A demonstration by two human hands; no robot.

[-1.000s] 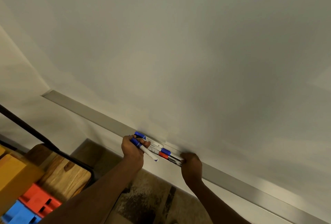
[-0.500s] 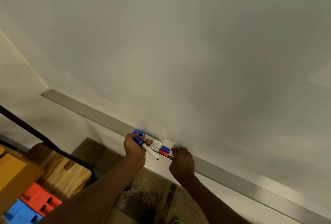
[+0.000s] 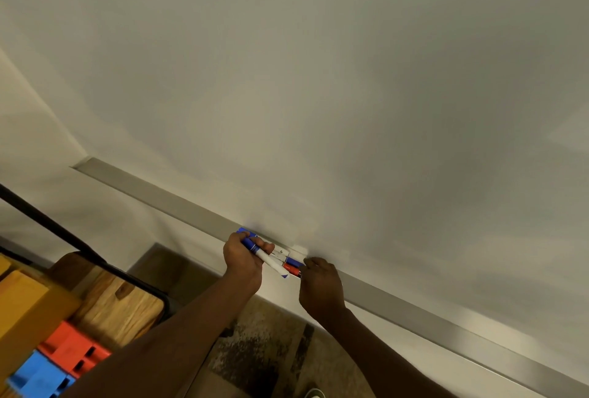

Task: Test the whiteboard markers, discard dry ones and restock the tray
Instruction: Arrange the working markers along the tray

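A large whiteboard (image 3: pixel 318 79) fills the view, with a grey metal tray (image 3: pixel 178 200) running along its lower edge. My left hand (image 3: pixel 240 259) holds a white marker with a blue cap (image 3: pixel 264 257), tip pointing down to the right. Under it, several markers (image 3: pixel 291 265) with blue and red caps lie bunched on the tray. My right hand (image 3: pixel 322 283) has its fingers curled against the right ends of those markers. I cannot tell whether it grips one or only pushes them.
At lower left a black-framed cart (image 3: pixel 47 225) holds a wooden board (image 3: pixel 118 305), a yellow box (image 3: pixel 25 311) and red and blue plastic bins (image 3: pixel 70 353). A patterned rug (image 3: pixel 255 350) covers the floor below the tray.
My right hand has slid left along the tray, pushing the lying markers closer to my left hand. The left hand has stayed put with its marker.
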